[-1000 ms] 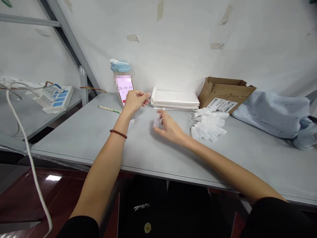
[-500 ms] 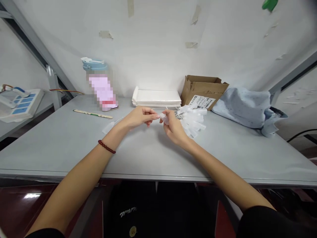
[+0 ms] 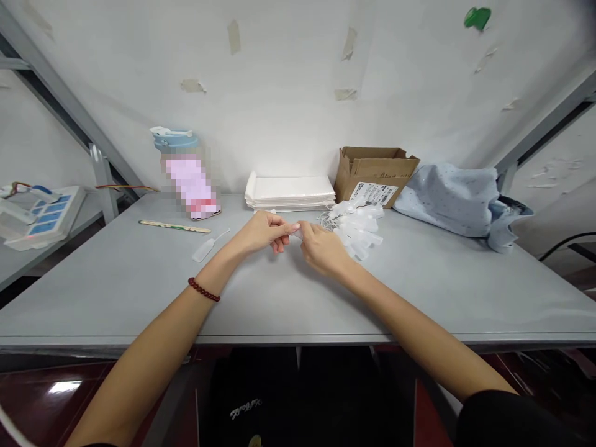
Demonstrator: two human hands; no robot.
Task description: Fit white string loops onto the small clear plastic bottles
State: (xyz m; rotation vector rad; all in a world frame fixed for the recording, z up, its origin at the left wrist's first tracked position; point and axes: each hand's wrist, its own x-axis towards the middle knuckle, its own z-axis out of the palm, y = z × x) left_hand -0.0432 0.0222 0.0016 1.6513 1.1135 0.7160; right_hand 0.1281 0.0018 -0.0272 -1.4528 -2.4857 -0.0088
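My left hand (image 3: 266,232) and my right hand (image 3: 323,247) meet above the middle of the table, fingertips touching. Between them is a small translucent white plastic tag (image 3: 296,234), pinched by both hands and mostly hidden by the fingers. Just right of my right hand lies a pile of similar translucent tags with thin white strings (image 3: 359,226). A single tag with a string (image 3: 203,249) lies flat on the table, left of my left hand.
Behind my hands is a stack of white envelope-like sheets (image 3: 291,192). An open cardboard box (image 3: 377,174) and a light blue cloth (image 3: 447,198) stand to its right. At left are a phone (image 3: 189,183), a blue-lidded container (image 3: 174,141) and a thin flat stick (image 3: 174,226).
My right hand has turned over, knuckles upward, and its fingers have closed against my left fingertips. The tag between them is now more covered. The camera view has shifted slightly.
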